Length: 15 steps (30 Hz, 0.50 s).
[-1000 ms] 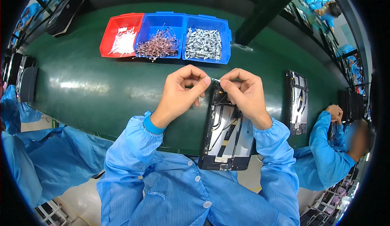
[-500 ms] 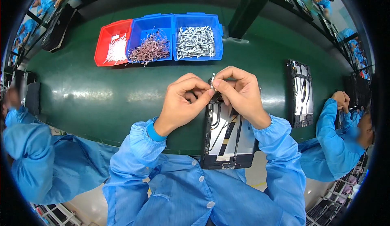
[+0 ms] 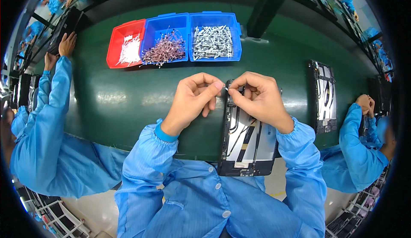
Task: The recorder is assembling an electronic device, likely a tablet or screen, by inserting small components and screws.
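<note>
In a pinch of thumb and index finger, my left hand (image 3: 195, 96) holds one end of a small silvery strip (image 3: 226, 88). My right hand (image 3: 261, 101) pinches its other end, and the fingertips cover most of the strip. Both hands are raised over the top end of an opened tablet-like device (image 3: 244, 152). This device has a black frame, a silvery inside and dark cables, and its lower end reaches past the table's near edge. My right hand and wrist hide its upper right part.
Beyond my hands stand a red bin (image 3: 112, 52) of white pieces, a blue bin (image 3: 165, 22) of thin brownish wired parts and another blue bin (image 3: 214, 19) of silvery strips. A second opened device (image 3: 324, 96) lies right. Co-workers' arms (image 3: 60, 88) flank me; a dark post (image 3: 267, 11) rises behind.
The strip, upright before, is now tilted and mostly covered by my fingertips. My hands have drawn slightly apart. At left, a co-worker's arms now reach to a dark device at the back.
</note>
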Available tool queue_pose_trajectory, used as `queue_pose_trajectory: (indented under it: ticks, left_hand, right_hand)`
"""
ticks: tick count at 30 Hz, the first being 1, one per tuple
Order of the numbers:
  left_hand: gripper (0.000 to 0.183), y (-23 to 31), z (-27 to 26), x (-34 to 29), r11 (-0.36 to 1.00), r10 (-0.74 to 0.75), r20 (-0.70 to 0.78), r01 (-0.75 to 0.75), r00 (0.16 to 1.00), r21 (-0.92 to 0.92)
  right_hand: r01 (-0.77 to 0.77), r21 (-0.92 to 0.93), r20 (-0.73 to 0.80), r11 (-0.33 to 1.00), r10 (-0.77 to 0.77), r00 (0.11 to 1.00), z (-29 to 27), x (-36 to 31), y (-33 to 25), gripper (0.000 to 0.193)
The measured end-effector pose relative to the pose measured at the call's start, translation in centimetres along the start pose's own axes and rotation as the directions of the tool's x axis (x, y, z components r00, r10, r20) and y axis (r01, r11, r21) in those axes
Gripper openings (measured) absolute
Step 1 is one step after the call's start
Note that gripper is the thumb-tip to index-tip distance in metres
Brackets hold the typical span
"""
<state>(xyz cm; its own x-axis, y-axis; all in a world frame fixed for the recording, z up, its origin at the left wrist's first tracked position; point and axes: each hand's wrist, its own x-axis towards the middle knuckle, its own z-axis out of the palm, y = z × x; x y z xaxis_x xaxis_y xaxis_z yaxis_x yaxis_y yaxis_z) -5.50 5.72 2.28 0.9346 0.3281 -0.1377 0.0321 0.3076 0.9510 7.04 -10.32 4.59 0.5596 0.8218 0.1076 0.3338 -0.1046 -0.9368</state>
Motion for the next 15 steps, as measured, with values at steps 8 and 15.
queue_pose_trajectory:
  ticks: [8,15]
  left_hand:
    - [0.020,0.2,-0.3,0.0,0.995,-0.098,0.060,0.098,0.993,-0.011]
    - [0.016,1.5,-2.3,0.1,0.965,-0.144,0.145,0.171,0.979,-0.199]
  right_hand:
    - [0.125,-0.104,0.037,0.987,-0.122,0.992,-0.1,0.0,0.2,0.008]
    - [0.325,-0.054,-0.153,0.944,-0.329,0.932,-0.2,-0.4,-0.2,0.010]
